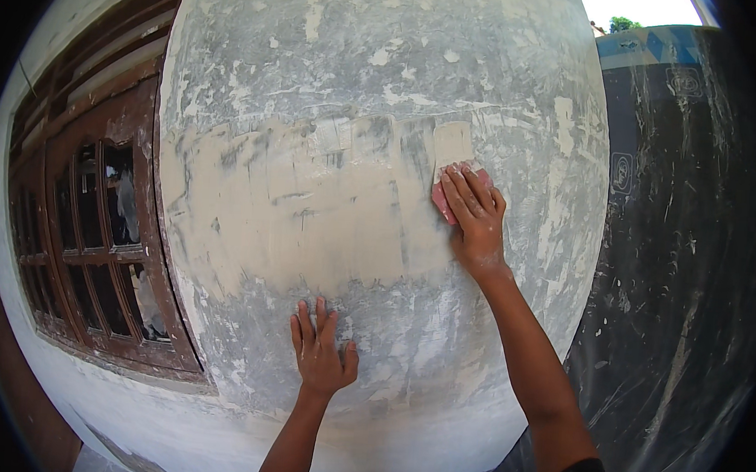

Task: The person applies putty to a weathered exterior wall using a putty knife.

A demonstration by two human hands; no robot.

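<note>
Before me stands a patchy grey and white wall (387, 70). A broad coat of beige filler (319, 216) covers its middle, smeared with streaks. My right hand (475, 209) presses a flat pink scraper (442, 203) against the wall at the right end of the coat, fingers over its back. Just above the scraper is a short beige patch of filler. Below the coat, my left hand (323, 351) rests on the bare grey surface with its fingers spread, holding nothing.
On the left, a brown wooden window frame (188, 346) with dark panes is set in the wall. A dark, white-streaked sheet (675, 277) with a blue upper band stands beyond the wall's right edge. Some foliage (624, 24) shows at the top right.
</note>
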